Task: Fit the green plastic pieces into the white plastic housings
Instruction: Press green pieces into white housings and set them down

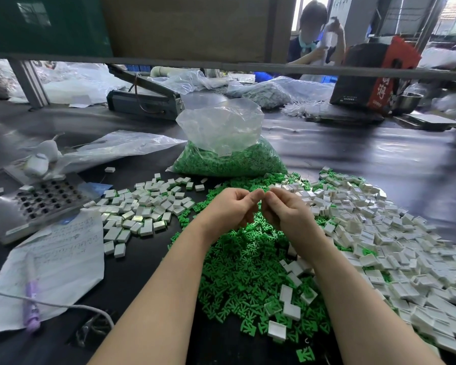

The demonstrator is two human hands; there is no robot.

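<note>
My left hand (232,206) and my right hand (287,209) meet fingertip to fingertip above a heap of loose green plastic pieces (248,264). Their fingers are curled shut, and whatever sits between them is hidden by the fingers. A large pile of white plastic housings (395,241) spreads to the right of my arms. A smaller group of white housings (142,209) lies to the left, some showing green at one end. A clear bag full of green pieces (229,159) stands just beyond my hands.
A metal plate with rows of holes (40,204) and a handwritten sheet of paper (55,262) with a purple pen (31,299) lie at the left. A grey cable (71,306) crosses the paper. A heat sealer (145,98) and a person stand at the back.
</note>
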